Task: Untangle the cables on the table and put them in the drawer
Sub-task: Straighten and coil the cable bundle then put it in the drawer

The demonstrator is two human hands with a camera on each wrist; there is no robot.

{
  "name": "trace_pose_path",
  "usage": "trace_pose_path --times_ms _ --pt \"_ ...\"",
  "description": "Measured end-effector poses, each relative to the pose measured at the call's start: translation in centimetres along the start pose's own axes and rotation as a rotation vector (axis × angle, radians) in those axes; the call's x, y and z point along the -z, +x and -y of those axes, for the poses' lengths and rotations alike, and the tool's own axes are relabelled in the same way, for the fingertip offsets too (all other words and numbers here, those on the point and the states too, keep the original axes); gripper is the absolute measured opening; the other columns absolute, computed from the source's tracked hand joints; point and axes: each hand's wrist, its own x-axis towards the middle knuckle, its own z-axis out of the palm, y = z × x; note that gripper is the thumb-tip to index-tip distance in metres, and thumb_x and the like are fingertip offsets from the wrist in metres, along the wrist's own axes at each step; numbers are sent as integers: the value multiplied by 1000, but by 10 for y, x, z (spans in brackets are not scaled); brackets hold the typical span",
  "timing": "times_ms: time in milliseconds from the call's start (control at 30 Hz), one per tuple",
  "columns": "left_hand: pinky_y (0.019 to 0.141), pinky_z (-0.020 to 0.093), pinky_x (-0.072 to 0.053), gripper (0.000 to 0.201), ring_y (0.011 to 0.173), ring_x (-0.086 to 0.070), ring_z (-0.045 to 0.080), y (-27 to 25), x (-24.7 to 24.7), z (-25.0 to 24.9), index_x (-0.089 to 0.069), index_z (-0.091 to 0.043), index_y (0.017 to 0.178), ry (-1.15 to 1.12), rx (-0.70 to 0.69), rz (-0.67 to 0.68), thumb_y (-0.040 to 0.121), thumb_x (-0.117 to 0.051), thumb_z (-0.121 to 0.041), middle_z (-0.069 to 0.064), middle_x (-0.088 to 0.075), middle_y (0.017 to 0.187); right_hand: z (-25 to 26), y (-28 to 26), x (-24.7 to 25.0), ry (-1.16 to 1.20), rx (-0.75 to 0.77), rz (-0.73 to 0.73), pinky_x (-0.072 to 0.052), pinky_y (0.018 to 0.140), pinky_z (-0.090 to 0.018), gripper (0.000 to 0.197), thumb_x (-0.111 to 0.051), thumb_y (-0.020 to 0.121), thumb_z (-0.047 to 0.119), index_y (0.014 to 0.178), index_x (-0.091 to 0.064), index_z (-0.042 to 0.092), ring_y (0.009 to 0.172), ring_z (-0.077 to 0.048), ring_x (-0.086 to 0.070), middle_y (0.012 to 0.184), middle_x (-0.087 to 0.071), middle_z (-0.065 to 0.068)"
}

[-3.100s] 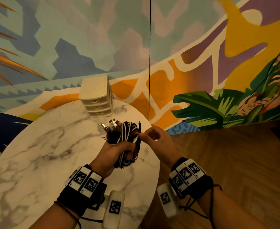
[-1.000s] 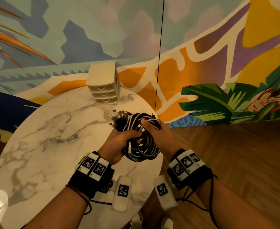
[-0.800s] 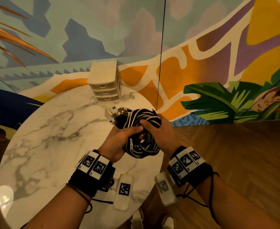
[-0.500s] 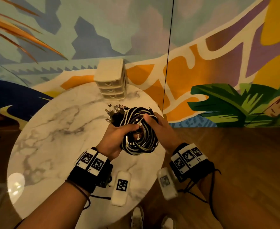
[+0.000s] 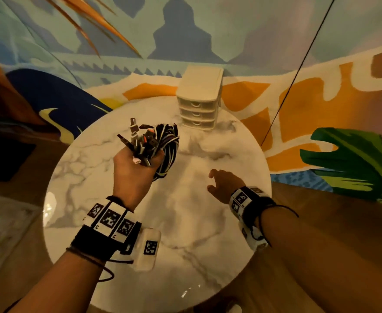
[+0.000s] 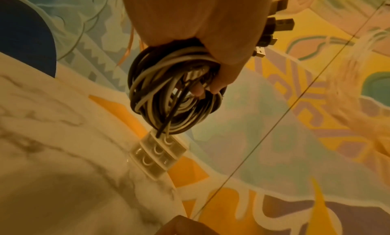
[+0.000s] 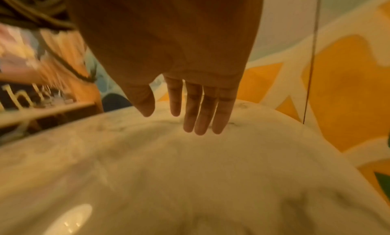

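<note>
Fingers of the left hand (image 5: pixel 135 170) squeeze the bunch of cables (image 5: pixel 163 145) above the table (image 5: pixel 185 222), while the right hand (image 5: pixel 223 186) hangs open with straight fingers.

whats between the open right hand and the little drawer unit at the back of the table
Only bare white marble tabletop lies between the empty right hand and the small white plastic three-drawer unit, as the head view shows.

A big painted wall (image 5: pixel 241 37) fills the back, with blue, orange, yellow and purple shapes. Green leaves (image 5: pixel 352 159) are painted at 3 o'clock. A thin dark line (image 5: pixel 298 71) runs down the wall at 1 o'clock. The floor (image 5: pixel 334 213) is brown wood. A bright light spot (image 5: pixel 50 203) shines at 9 o'clock
</note>
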Motion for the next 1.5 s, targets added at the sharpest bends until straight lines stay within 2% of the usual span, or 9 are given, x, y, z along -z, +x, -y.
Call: trace_pose_path --times_ms 167,300,467,600,833,933,1100,1300,1500 --pt "76 9 -47 32 85 -61 -8 69 25 26 -61 -29 108 -16 -21 -11 83 -67 -9 -7 -66 98 38 94 21 -59 -80 11 -41 97 -43 66 -46 92 40 148 -17 21 124 -33 -45 139 -45 -12" --pt "81 23 -45 30 90 -60 7 123 38 44 -64 -22 111 125 -51 -8 83 -68 -13 -9 -62 96 60 160 30 -12 -146 -67 -42 93 -43 61 -48 90 34 144 -24 19 119 -35 -47 133 -47 -14" --pt "73 16 -49 29 85 -59 5 154 41 69 -67 -12 110 114 -82 44 81 -69 -9 -6 -64 94 56 211 26 -14 -237 -86 -40 99 -45 79 -47 89 37 150 -2 17 123 -37 -44 140 -41 -17" --pt "68 4 -43 30 75 -56 -4 169 39 83 -67 -18 108 62 -49 59 79 -70 -9 -11 -63 86 53 232 27 3 -214 -169 -47 88 -43 76 -47 88 36 149 -7 15 109 -38 -55 127 -52 -19" --pt "70 2 -43 32 78 -58 -4 181 27 88 -66 -20 108 -24 -5 122 79 -70 -6 -8 -66 89 60 222 18 197 -328 -163 -46 78 -38 70 -49 89 37 147 -11 28 99 -38 -60 114 -61 -20" --pt "73 2 -44 31 79 -60 0 181 20 85 -67 -16 107 -72 28 126 79 -71 -4 -7 -67 92 68 200 11 210 -265 -141 -49 81 -40 58 -48 90 37 140 -23 24 100 -38 -60 115 -62 -18" --pt "79 12 -48 39 83 -61 -3 175 15 84 -60 -36 99 -159 80 129 80 -69 -3 -22 -63 90 69 132 -21 114 -144 -145 -47 85 -35 62 -47 91 43 145 -23 25 110 -30 -58 130 -57 -6" --pt "77 7 -45 32 88 -61 6 166 13 90 -63 -27 101 -159 93 174 81 -68 -3 -8 -66 92 53 122 -5 139 -126 -316 -49 75 -33 50 -51 91 38 139 -41 32 94 -26 -64 109 -67 -3" --pt "77 6 -42 38 87 -58 -11 168 6 88 -59 -41 91 -160 123 212 80 -70 -7 -23 -62 89 45 127 0 21 -159 -223 -51 77 -37 28 -46 95 33 113 -65 23 99 -31 -63 109 -69 -7"
